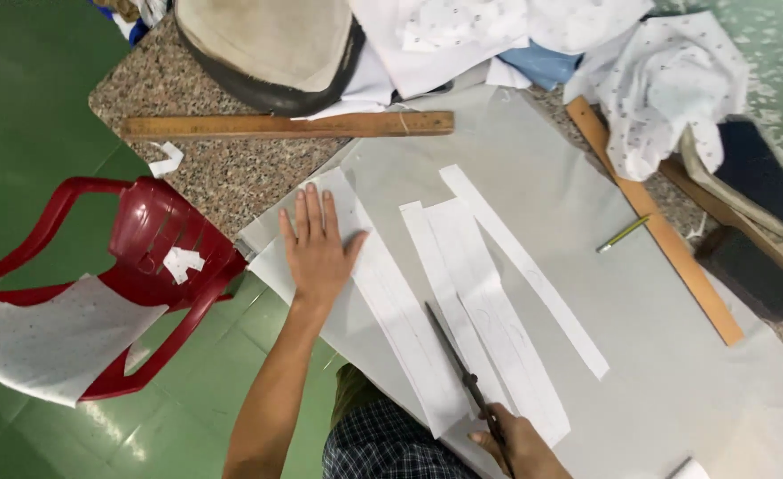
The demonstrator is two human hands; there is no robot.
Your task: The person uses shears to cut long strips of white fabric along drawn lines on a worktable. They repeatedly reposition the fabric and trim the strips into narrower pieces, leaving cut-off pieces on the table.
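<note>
Head view: a person cutting paper pattern strips on grey cloth at a speckled counter (223, 177).

Right hand (515, 443), at the near edge, has its grip closed round the handles of long scissors (458, 364), whose blades point far and slightly left, running along the edge between two white paper strips (489, 302). Those strips lie with their long axes near-to-far, parallel to the blades, on the grey cloth (604, 293). Left hand (318, 248) lies flat and open, fingers spread, pressing the leftmost strip (382, 293), well to the left of the blades; the right hand is the nearer one to the cut line. A wooden ruler (289, 125) lies across the far side, a second ruler (653, 217) and a pencil (623, 234) to the right. A red plastic chair (156, 231) on the left holds spotted white fabric (45, 337).
</note>
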